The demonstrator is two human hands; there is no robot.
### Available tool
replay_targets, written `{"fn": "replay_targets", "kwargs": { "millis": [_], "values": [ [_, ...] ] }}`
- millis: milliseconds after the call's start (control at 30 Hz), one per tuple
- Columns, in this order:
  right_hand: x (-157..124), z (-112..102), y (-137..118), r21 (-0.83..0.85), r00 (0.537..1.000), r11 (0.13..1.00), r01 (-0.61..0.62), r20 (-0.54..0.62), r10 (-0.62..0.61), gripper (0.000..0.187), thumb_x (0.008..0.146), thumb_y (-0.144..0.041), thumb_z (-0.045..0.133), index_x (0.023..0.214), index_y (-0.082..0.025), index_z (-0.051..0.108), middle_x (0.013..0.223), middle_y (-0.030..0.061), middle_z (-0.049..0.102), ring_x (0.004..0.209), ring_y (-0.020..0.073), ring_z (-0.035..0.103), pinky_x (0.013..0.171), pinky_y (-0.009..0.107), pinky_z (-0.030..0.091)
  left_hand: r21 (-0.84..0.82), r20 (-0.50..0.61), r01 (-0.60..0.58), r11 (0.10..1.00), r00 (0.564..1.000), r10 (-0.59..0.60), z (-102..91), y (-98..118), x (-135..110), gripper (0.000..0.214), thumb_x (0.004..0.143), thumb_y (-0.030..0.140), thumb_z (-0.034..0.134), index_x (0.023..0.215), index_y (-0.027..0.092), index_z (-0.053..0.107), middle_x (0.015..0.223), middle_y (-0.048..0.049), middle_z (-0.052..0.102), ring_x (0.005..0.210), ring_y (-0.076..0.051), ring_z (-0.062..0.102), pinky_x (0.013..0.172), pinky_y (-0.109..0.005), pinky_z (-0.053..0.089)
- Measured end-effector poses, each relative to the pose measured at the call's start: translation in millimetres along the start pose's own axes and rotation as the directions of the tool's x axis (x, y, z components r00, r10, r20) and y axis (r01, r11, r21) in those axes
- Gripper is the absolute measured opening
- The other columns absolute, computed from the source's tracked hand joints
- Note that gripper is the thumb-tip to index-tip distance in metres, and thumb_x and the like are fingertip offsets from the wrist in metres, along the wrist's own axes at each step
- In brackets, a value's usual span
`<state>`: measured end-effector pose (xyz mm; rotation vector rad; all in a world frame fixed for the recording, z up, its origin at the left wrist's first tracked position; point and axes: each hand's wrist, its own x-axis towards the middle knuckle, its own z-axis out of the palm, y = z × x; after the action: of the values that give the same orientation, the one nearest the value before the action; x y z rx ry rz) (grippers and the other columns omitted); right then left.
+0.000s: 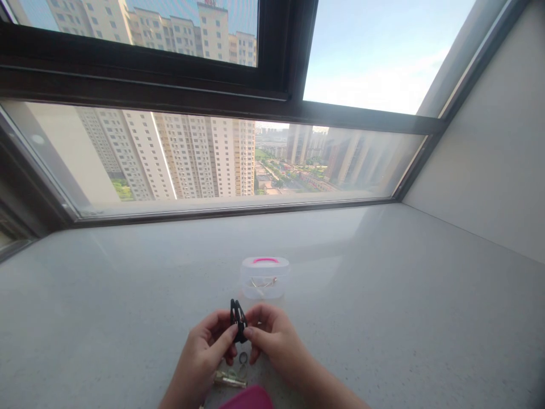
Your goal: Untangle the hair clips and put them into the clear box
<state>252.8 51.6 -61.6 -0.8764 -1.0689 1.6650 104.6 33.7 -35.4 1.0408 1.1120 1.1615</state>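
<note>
Two or so black snap hair clips (238, 321) stand upright, pinched between my two hands. My left hand (209, 344) grips their left side with thumb and fingers. From the right, my right hand (275, 335) presses thumb and fingertips against the clips. Just beyond them stands a clear plastic box (264, 278) with a pink handle; something thin and gold-coloured shows inside it. Below my hands lie a small grey ring (243, 358) and a gold-coloured clip-like piece (230, 379). A pink object (249, 399) is cut off by the bottom edge, so its kind is hidden.
The pale speckled windowsill (128, 295) stretches to both sides. A dark window frame (238, 215) borders it at the back, with tall buildings outside. On the right rises a white wall (481, 153).
</note>
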Motion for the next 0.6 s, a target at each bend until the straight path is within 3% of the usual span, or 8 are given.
{"fn": "replay_targets", "kwargs": {
  "millis": [600],
  "values": [
    [-2.2,3.6,-2.8,-0.063,0.995,0.998,-0.016,-0.104,0.009,0.037,0.058,-0.041,0.082,0.070,-0.012,0.061,0.061,-0.0010,0.059,0.044,0.0086,0.051,0.040,0.021,0.044,-0.079,0.019,0.066,0.995,0.998,-0.065,-1.6,-1.9,-0.2,0.028,0.066,0.037,0.078,0.080,0.013,0.073,0.054,-0.0043,0.067,0.050,-0.016,0.060,0.049,-0.025,0.049]
  ]
}}
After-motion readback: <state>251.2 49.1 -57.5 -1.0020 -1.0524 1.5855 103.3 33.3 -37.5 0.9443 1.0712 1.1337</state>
